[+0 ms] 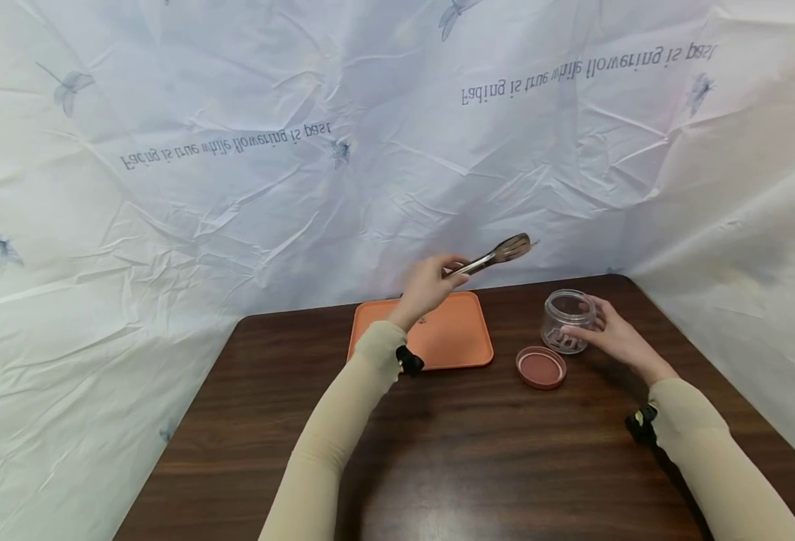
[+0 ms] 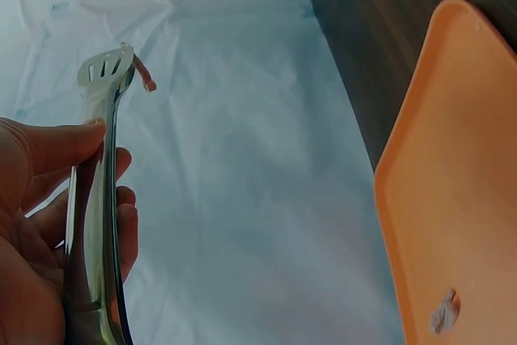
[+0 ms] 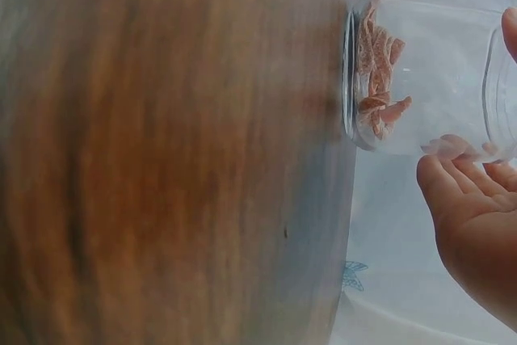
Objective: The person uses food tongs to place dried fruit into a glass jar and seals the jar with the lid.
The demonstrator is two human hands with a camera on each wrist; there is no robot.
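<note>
My left hand (image 1: 431, 285) grips slotted metal tongs (image 1: 488, 261), raised above the back edge of the table. In the left wrist view, a thin reddish-brown strip (image 2: 145, 76) sticks out from the tongs' tips. A clear jar (image 1: 552, 324) stands upright and lidless at the right, with my right hand (image 1: 615, 334) holding it by its side, thumb in front. Several twisted, pinkish-brown dried strips (image 3: 376, 70) lie at the jar's bottom. Below my left hand, an orange tray (image 1: 461, 342) bears a small whitish-brown piece (image 2: 445, 313); my forearm partly covers the tray.
A reddish-brown round lid (image 1: 541, 368) lies on the dark wooden table (image 1: 479, 458), just in front of the jar. White printed sheeting (image 1: 397, 173) hangs behind the table and along its right side.
</note>
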